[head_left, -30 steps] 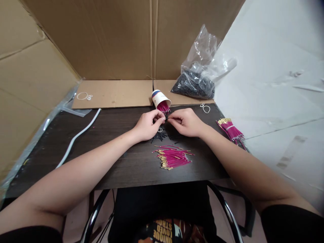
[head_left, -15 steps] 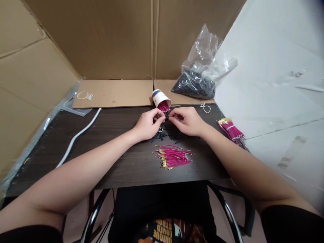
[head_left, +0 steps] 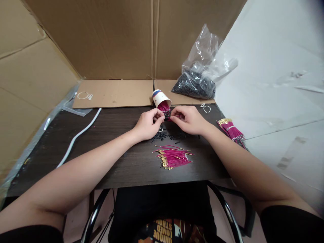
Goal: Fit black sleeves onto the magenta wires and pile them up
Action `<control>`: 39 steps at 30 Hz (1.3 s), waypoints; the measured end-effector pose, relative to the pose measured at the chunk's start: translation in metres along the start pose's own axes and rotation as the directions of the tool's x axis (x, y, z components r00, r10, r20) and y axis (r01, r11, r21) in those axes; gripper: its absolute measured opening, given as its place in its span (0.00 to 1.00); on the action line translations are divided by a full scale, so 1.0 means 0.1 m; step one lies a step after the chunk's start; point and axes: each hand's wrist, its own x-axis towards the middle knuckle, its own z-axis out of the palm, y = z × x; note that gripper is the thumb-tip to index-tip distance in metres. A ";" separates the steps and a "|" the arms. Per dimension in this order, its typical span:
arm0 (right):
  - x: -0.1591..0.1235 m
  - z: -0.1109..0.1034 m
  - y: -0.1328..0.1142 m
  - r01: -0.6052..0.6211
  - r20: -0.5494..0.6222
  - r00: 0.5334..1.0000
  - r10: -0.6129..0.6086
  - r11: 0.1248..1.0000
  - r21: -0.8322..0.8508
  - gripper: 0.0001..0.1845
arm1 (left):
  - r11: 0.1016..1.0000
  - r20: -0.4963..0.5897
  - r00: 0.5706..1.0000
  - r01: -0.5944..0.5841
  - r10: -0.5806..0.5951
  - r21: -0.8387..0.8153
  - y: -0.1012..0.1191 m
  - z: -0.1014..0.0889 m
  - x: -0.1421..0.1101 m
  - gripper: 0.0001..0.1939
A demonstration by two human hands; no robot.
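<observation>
My left hand (head_left: 149,124) and my right hand (head_left: 186,118) face each other just in front of a tipped paper cup (head_left: 158,95). Purple wires (head_left: 164,108) with silvery ends spill from the cup's mouth. Between both pinched fingertips runs a short purple wire (head_left: 168,117); my right fingers are closed on it. My left thumb and forefinger are pressed together at its other end, where a dark piece may be, too small to make out. Below the hands lie short black tubes (head_left: 159,136) with small pale rings (head_left: 160,129) on them. Nearer me is a pile of purple wires with gold tips (head_left: 174,158).
A clear plastic bag of black pieces (head_left: 194,84) stands at the back right. To the right lies a banded purple wire bundle (head_left: 231,129), with a pale rubber band (head_left: 207,109) behind it. A grey-white tube (head_left: 78,135) curves along the left. Cardboard walls (head_left: 113,40) enclose the back.
My right hand has shifted slightly right, opening a little more space between the fingertips, with the purple wire across it. My left hand has hardly moved.
</observation>
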 end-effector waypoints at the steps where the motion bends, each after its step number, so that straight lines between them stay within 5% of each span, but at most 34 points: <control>1: 0.00 -0.01 0.00 -0.002 -0.003 1.000 0.002 1.000 -0.002 0.08 | 1.000 -0.003 1.000 0.003 -0.003 -0.005 0.00 0.00 0.00 0.03; 12: 0.01 0.00 0.04 0.071 -0.074 0.994 -0.075 0.996 -0.051 0.05 | 1.000 -0.010 1.000 0.016 -0.016 -0.025 -0.02 0.01 0.00 0.04; 18: 0.01 0.00 0.13 0.046 -0.110 0.992 -0.057 0.994 -0.097 0.05 | 0.999 -0.019 1.000 0.018 -0.019 -0.044 -0.03 0.00 -0.01 0.16; 28: 0.01 0.03 0.15 0.033 0.018 0.999 -0.031 0.994 -0.102 0.04 | 0.990 0.061 0.995 -0.090 0.084 0.110 0.02 -0.02 -0.03 0.08; 39: 0.01 0.02 0.16 0.010 0.022 1.000 -0.008 0.992 -0.123 0.01 | 0.978 0.120 0.983 -0.156 0.140 0.141 0.00 -0.02 -0.04 0.03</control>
